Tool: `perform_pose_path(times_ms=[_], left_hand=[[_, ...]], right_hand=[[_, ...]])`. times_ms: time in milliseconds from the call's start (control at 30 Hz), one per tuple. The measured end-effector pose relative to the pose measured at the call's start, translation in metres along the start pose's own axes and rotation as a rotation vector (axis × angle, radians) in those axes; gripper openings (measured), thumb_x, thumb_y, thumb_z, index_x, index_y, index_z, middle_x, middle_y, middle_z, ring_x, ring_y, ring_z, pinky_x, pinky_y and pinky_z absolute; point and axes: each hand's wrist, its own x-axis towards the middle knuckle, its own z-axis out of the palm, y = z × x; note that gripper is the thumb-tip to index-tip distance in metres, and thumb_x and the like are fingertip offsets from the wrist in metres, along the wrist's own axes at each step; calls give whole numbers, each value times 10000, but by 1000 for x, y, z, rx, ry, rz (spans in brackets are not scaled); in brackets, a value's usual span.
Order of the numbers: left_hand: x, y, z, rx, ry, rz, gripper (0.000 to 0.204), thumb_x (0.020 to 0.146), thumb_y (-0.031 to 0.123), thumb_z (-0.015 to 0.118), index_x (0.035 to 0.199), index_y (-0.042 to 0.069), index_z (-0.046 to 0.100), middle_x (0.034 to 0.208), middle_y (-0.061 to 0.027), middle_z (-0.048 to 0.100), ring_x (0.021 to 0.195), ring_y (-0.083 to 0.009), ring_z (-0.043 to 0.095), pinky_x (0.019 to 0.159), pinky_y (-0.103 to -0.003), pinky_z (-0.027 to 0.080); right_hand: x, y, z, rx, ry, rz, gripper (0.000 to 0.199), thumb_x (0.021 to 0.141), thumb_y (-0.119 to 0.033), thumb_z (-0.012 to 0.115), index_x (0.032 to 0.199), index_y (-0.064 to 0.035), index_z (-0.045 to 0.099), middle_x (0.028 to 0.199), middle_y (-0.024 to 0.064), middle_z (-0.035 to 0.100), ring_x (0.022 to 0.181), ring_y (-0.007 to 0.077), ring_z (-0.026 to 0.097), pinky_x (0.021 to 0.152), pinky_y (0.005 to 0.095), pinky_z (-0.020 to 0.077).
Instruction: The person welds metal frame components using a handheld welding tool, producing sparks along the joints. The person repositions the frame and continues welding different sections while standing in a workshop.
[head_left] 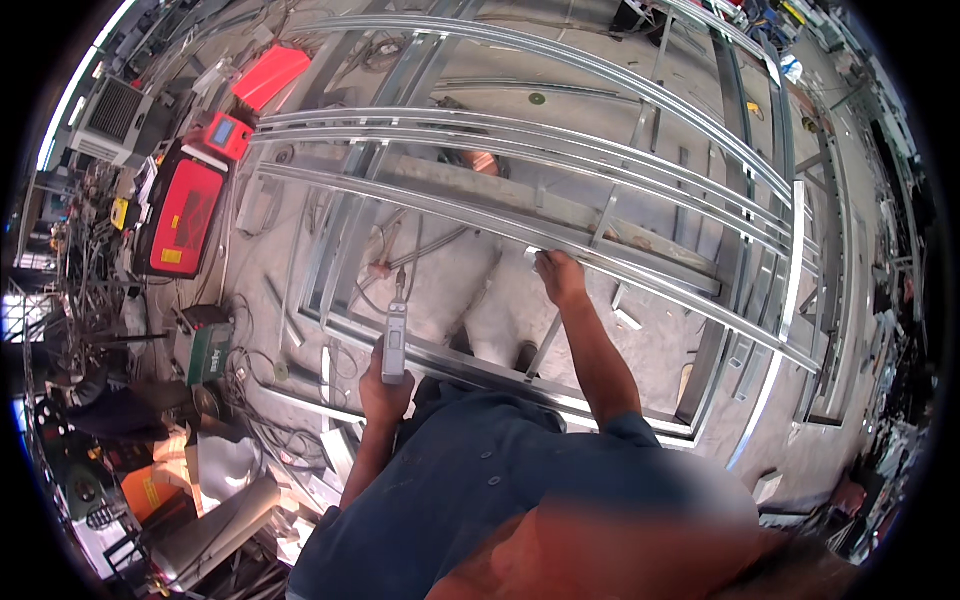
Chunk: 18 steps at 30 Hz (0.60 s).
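Observation:
My left hand (379,392) is closed around a grey box-shaped handheld tool (396,342) with a narrow tip at its far end. It is held upright over the near side of a metal frame. My right hand (562,276) is closed in a pinch on a small shiny metal piece (532,256). That piece is at the long metal rail (450,208) running across in front of me; whether it touches the rail I cannot tell. Thin cables hang near the tool's tip, and where they attach is unclear.
Several parallel metal rails (560,150) lie across a larger frame beyond my hands. To the left stand a red machine (190,215) and a grey cabinet-like unit (115,110). A green box (208,352) and loose cables (265,425) lie on the floor at left.

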Motion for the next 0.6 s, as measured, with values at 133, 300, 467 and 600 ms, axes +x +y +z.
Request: perform_pose_path(times_ms=[133,300,467,600], left_hand=[[47,-27,-8,-5,-44,113,709,750,46,712,1430,76,516,1023,-227,727,895,-452,706,723,-505,575],[92,-80,-9,43,-196,176,735,780,144,742,1463,79,478,1052,-258,715,892,-453,703,732,-527,567],[117,-105,-5,51,-295,194,748,786,145,730,1480,107,452,1025,-242,705,896,-455,694,725,-529,564],[129,-128,12,8,-330,263,752,767,82,748,1465,78,469,1059,-248,702,952,-456,696,787,-507,572]], right_hand=[[57,-17,11,-60,-25,18,251,901,-49,670,1146,-20,625,1146,140,663,1128,317,648,976,462,528],[100,-26,43,-227,55,-40,250,941,-92,625,1168,11,607,1216,150,653,1176,313,640,1013,456,503],[98,-26,65,-456,118,-69,212,865,-85,711,1047,22,690,1038,153,719,948,255,712,745,386,548],[67,-67,99,-1418,-150,-187,282,873,-185,697,1056,29,709,841,154,739,741,251,729,658,385,552]])
